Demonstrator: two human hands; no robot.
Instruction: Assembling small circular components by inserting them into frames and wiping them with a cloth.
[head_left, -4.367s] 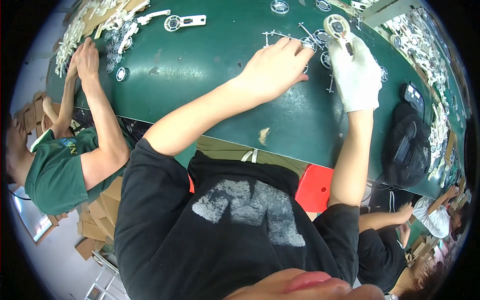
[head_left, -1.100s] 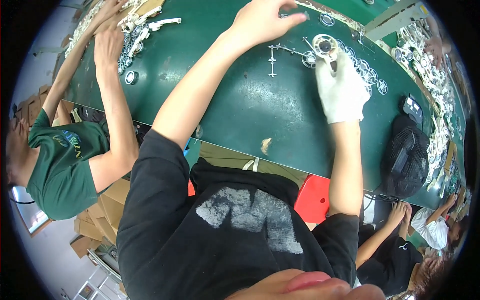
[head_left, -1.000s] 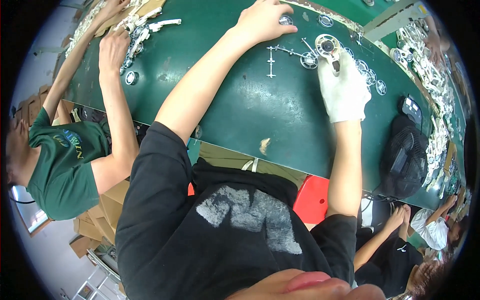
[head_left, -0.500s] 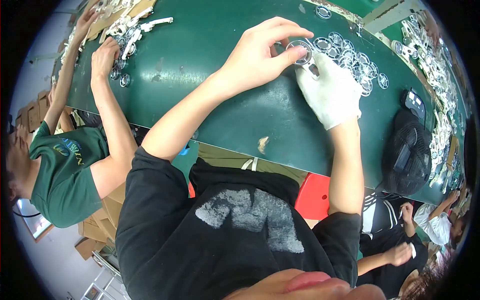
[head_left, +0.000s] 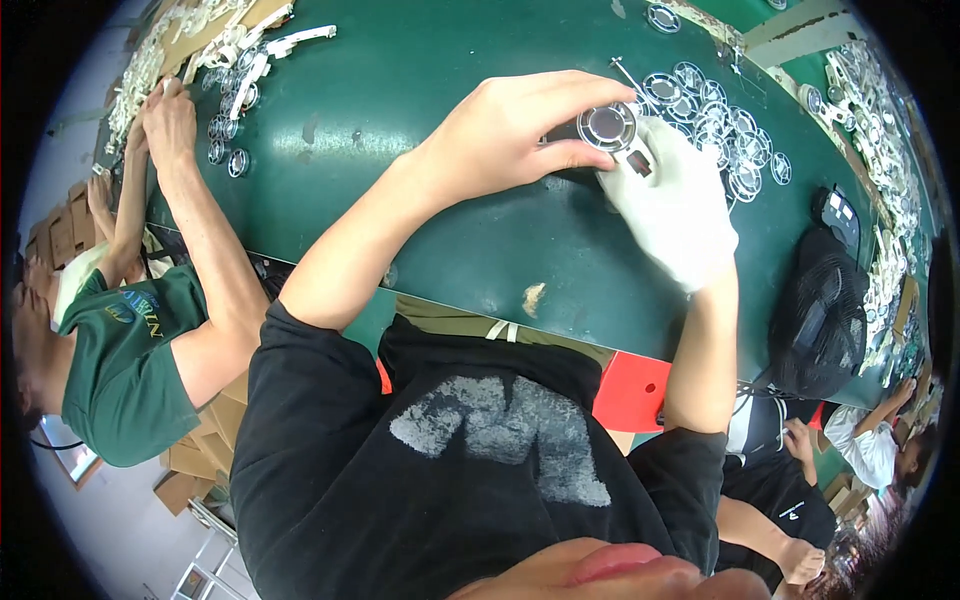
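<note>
My bare left hand (head_left: 520,130) has thumb and index finger around the edge of a dark round disc with a chrome rim (head_left: 607,128). The disc sits at the end of a white plastic piece with a small dark window (head_left: 640,161). My right hand (head_left: 678,205), in a white glove, is closed around that white piece; most of it is hidden by the glove. Just beyond the glove lies a pile of chrome-rimmed rings (head_left: 715,125) on the green table (head_left: 480,255).
A black mesh cap (head_left: 818,310) lies at the table's right side beside a dark device (head_left: 838,212). White plastic parts (head_left: 298,40) are heaped at the far left, near a co-worker's hands (head_left: 168,120). More white parts (head_left: 850,90) line the right edge. A red stool (head_left: 632,390) stands below.
The disc has turned so its dark face and the white piece's window now show. My left hand's fingers have shifted to its edge. The co-worker's arm at left has reached farther.
</note>
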